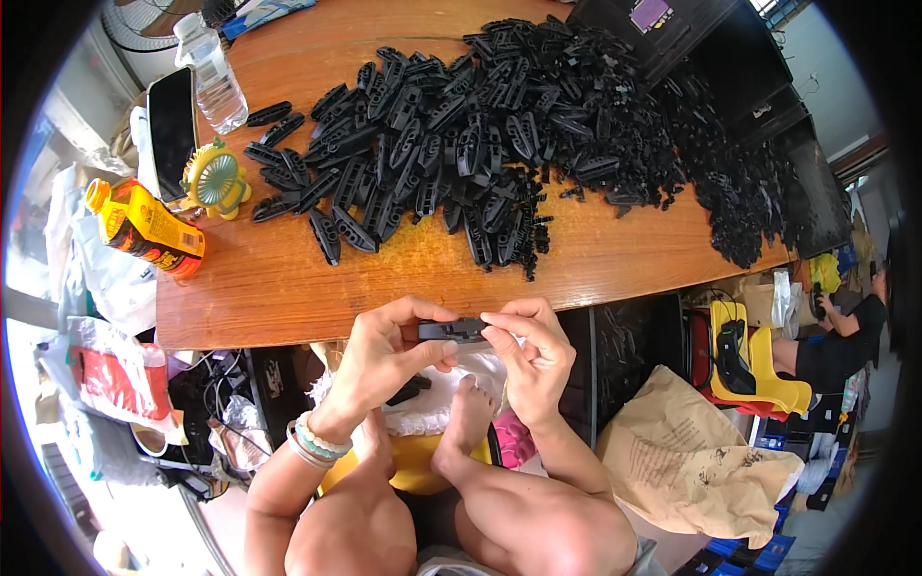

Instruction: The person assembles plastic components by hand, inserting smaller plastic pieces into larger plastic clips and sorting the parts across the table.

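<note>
My left hand (384, 360) and my right hand (531, 350) meet just below the near edge of the wooden table (269, 288). Together they pinch a small black plastic part (451, 330), the left hand at its left end and the right hand at its right end. Another black piece (411, 389) lies in my lap under the left hand. A large pile of black plastic parts (499, 125) covers the middle and right of the table, with looser oval pieces (327, 192) spread at its left side.
On the table's left stand a clear water bottle (213, 77), a dark phone (173, 120), a small yellow fan (216, 180) and a yellow bottle (144, 228). A brown paper bag (691, 461) lies on the floor right. Another person's arm (845, 336) shows far right.
</note>
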